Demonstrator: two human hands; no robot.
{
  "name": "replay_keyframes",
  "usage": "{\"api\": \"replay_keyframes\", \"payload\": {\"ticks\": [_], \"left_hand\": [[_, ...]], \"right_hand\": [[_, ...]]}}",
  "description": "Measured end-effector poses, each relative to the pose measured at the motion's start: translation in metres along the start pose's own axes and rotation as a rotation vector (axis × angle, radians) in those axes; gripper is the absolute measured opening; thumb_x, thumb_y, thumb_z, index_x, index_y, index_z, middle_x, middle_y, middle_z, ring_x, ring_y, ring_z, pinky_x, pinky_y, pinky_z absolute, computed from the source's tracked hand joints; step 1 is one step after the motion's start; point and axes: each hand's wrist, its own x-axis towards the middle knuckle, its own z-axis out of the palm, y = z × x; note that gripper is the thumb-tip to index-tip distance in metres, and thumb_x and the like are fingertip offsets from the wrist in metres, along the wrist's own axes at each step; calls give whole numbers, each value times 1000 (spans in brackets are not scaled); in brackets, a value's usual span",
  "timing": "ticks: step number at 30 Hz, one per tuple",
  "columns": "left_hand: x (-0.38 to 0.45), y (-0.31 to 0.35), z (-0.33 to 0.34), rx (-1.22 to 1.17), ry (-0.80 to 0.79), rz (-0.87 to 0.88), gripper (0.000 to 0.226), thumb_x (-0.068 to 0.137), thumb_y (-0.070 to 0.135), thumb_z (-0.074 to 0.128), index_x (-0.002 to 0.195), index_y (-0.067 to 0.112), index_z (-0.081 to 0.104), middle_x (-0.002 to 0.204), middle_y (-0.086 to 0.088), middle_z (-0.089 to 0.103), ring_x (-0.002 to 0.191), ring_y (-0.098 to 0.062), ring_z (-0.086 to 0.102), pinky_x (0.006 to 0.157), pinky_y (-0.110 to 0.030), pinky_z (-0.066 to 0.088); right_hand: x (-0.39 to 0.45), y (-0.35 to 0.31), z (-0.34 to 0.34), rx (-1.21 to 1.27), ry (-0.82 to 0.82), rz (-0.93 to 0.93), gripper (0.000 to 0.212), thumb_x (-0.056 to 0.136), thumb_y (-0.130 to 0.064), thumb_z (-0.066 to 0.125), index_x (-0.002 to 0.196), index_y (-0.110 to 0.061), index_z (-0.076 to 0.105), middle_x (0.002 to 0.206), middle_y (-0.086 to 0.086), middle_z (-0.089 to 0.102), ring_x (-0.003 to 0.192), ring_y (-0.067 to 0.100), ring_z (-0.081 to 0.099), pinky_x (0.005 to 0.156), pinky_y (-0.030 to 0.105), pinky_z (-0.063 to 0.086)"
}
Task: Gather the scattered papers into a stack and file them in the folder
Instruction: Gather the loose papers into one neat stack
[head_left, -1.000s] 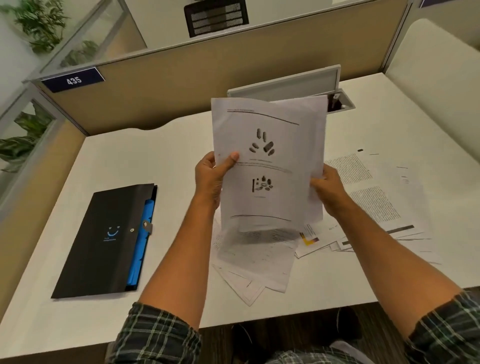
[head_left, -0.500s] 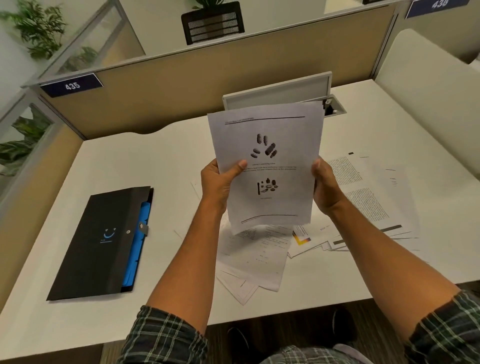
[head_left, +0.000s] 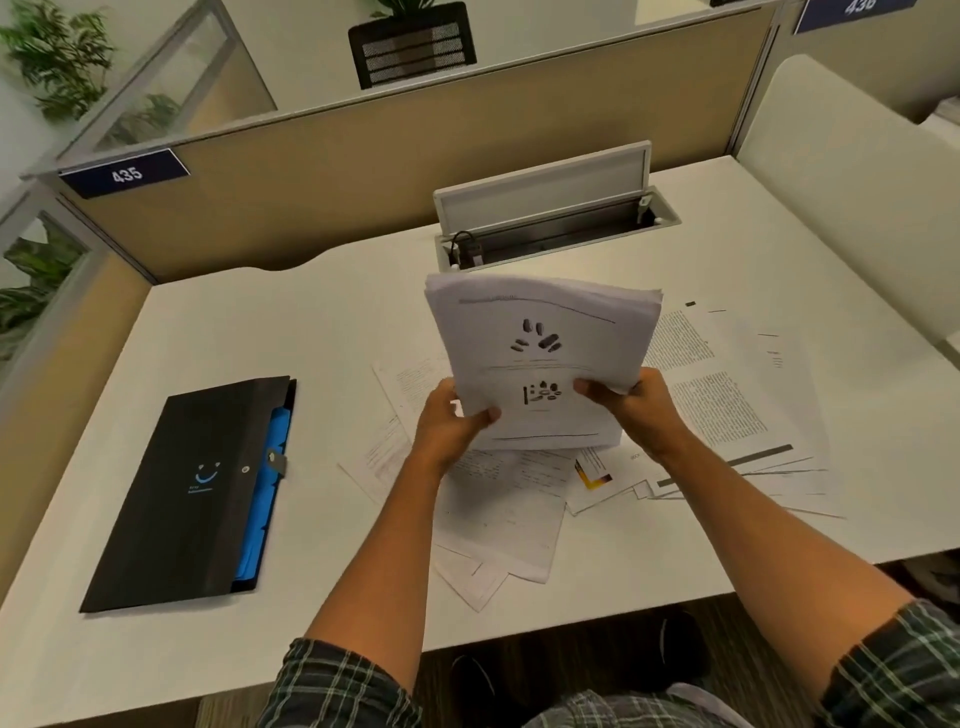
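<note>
**Both hands holding a sheaf of papers above a cluttered white surface**

A white surface (head_left: 291, 322) is lying open on its left and far-left parts, with its near edge running just in front of the person's plaid sleeves. A tan partition wall (head_left: 395, 171) is closing off the far side, and an open cable tray (head_left: 556, 228) is sitting just behind the papers.

The stack of papers (head_left: 540, 358) is standing tilted, its top edge leaning away. The front sheet is showing small dark figures and thin ruled lines; the top edges are looking slightly uneven.

The left hand (head_left: 449, 428) is gripping the stack's lower left edge, its fingers wrapping behind and the thumb pressing on the front. The right hand (head_left: 631, 410) is pinching the lower right edge the same way.

Loose sheets (head_left: 727, 395) are lying scattered beneath and to the right. A black folder (head_left: 192, 488) with blue inner pockets is lying closed, well apart to the left.
</note>
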Motion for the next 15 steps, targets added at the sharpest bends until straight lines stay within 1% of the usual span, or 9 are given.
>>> {"api": "replay_keyframes", "payload": {"ticks": [1, 2, 4, 6, 7, 9, 11, 13, 15], "left_hand": [[1, -8, 3, 162, 57, -70, 69, 78, 45, 83, 134, 22, 51, 140, -8, 55, 125, -29, 56, 103, -47, 49], [2, -15, 5, 334, 95, -150, 81, 75, 57, 81, 139, 20, 47, 143, -10, 51, 128, -32, 53, 104, -49, 46], [-1, -23, 11, 615, 107, -264, 99, 69, 73, 76, 142, 15, 43, 144, -12, 48, 130, -35, 49, 104, -51, 43], [-7, -26, 17, 775, 105, -263, 103, 66, 75, 76, 140, 12, 43, 142, -12, 46, 132, -34, 45, 103, -52, 41], [-8, -27, 20, 804, 117, -247, 102, 65, 73, 78, 139, 12, 44, 142, -12, 45, 132, -34, 44, 103, -52, 41], [-8, -30, 23, 794, 138, -244, 99, 64, 69, 82, 136, 12, 45, 139, -11, 48, 130, -33, 46, 103, -52, 41], [-5, -30, 23, 741, 141, -265, 96, 63, 64, 85, 133, 13, 45, 135, -11, 54, 126, -33, 49, 101, -50, 43], [-4, -27, 22, 688, 129, -293, 93, 64, 59, 88, 131, 13, 43, 132, -11, 57, 124, -33, 50, 99, -48, 44], [-1, -27, 21, 650, 120, -315, 93, 65, 56, 89, 131, 13, 41, 132, -12, 57, 125, -33, 50, 99, -47, 44]], "right_hand": [[1, 0, 0, -22, 54, -8, 11, 85, -17, 79, 95, -14, 75, 97, 6, 75, 90, 22, 73, 82, 42, 63], [2, -1, -2, -33, 114, -19, 15, 86, -19, 79, 94, -7, 75, 94, 7, 75, 88, 24, 72, 79, 39, 63], [6, -4, -6, -8, 222, -33, 21, 86, -19, 79, 93, 0, 73, 89, 3, 73, 83, 22, 70, 72, 31, 61], [8, -8, -12, 37, 295, -41, 13, 87, -19, 79, 88, -8, 73, 88, -3, 73, 81, 17, 70, 70, 27, 60], [8, -9, -16, 51, 316, -41, 8, 87, -20, 79, 85, -15, 73, 88, -5, 72, 81, 16, 70, 71, 26, 60], [9, -9, -23, 48, 345, -39, 9, 87, -21, 79, 82, -23, 71, 87, -7, 72, 81, 14, 69, 72, 27, 59], [9, -6, -29, 50, 370, -25, 8, 87, -21, 79, 83, -21, 72, 87, -6, 72, 81, 15, 70, 73, 29, 59], [8, -3, -32, 44, 389, -14, 10, 86, -22, 80, 85, -15, 73, 87, -6, 73, 82, 16, 70, 74, 30, 59], [6, -2, -32, 36, 402, -8, 14, 86, -21, 80, 89, -10, 73, 87, -6, 72, 80, 12, 70, 71, 26, 58]]}}
